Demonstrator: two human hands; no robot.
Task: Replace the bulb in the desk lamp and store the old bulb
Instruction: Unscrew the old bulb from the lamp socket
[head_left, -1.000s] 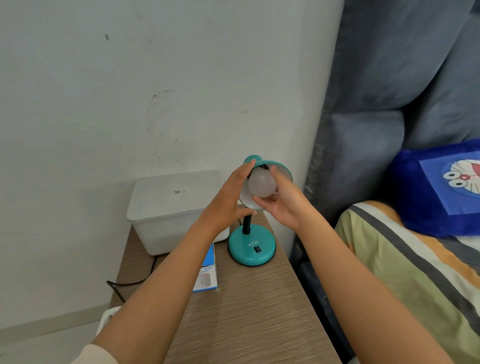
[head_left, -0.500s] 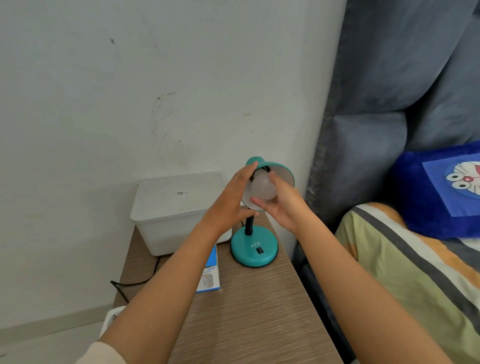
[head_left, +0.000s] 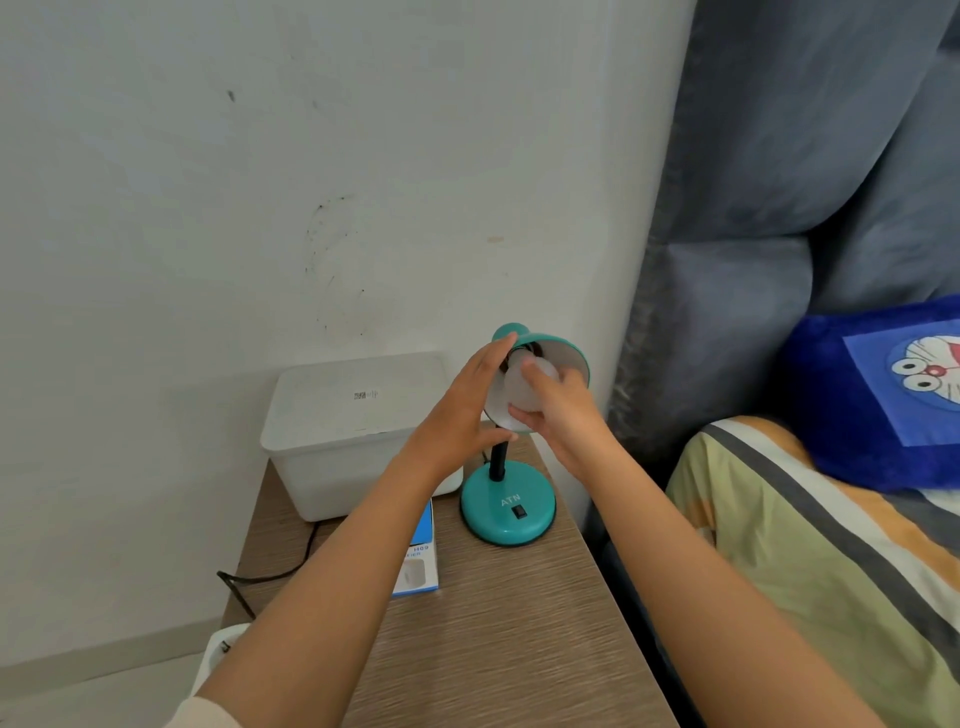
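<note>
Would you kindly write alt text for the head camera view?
The right hand grips a white bulb in a teal desk lamp, the left hand steadying its shade. A white box stands behind on the wooden table.

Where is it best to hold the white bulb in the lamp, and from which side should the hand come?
Probably grip the bulb around its round dome, coming from the open mouth of the teal shade; the shade covers its neck and back.

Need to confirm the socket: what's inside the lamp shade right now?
Inside the lamp shade sits a white bulb, gripped by the right hand. The left hand steadies the shade. The socket is hidden.
</note>
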